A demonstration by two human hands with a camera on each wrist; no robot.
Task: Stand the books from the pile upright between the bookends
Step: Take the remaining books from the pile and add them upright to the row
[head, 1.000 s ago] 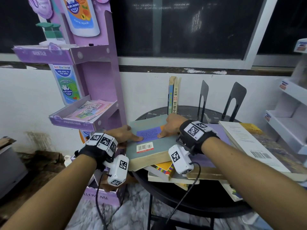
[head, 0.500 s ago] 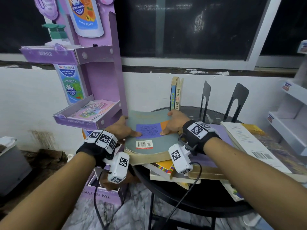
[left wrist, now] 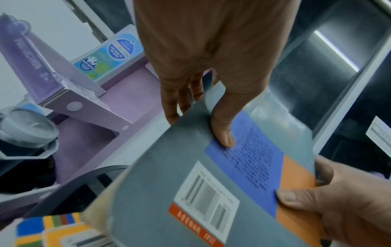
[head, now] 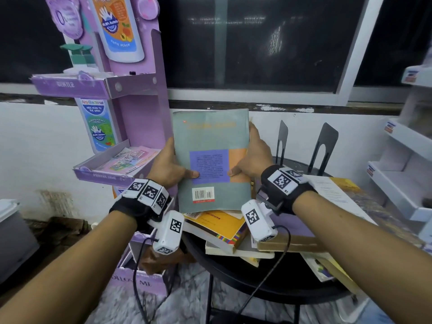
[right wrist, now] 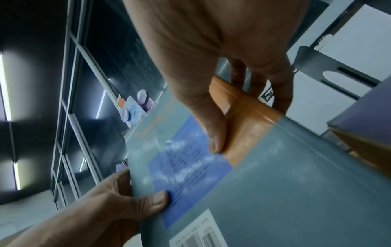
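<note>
From the head view, both hands hold up a grey-green book [head: 211, 160] so its back cover faces the person. The book is lifted over the near-left side of the round black table [head: 268, 286], and its bottom edge is just above the pile of books [head: 224, 232]. The left hand [head: 167, 169] grips the book's left edge, thumb on the cover and fingers behind. The right hand [head: 253, 157] grips the right edge the same way. A blue patch, an orange patch and a white barcode label show on the cover. Two black bookends [head: 304, 146] stand upright near the far edge of the table, to the right of the book. More books [head: 336, 197] lie flat on the right side of the table. A purple display stand [head: 131, 94] is beside the table's left edge.

From the left wrist view, the left hand [left wrist: 211, 58] clamps the book [left wrist: 169, 183], with its thumb [left wrist: 224, 132] pressed on the blue patch and its fingers [left wrist: 171, 100] going behind the cover. The right hand [left wrist: 342, 200] pinches the orange patch at the other edge.

From the right wrist view, the right hand [right wrist: 211, 58] clamps the book [right wrist: 275, 183], thumb [right wrist: 213, 135] on the orange part and fingers behind. The left hand [right wrist: 110, 210] holds the far edge with its thumb on the blue patch. One bookend [right wrist: 330, 70] shows past the fingers.
</note>
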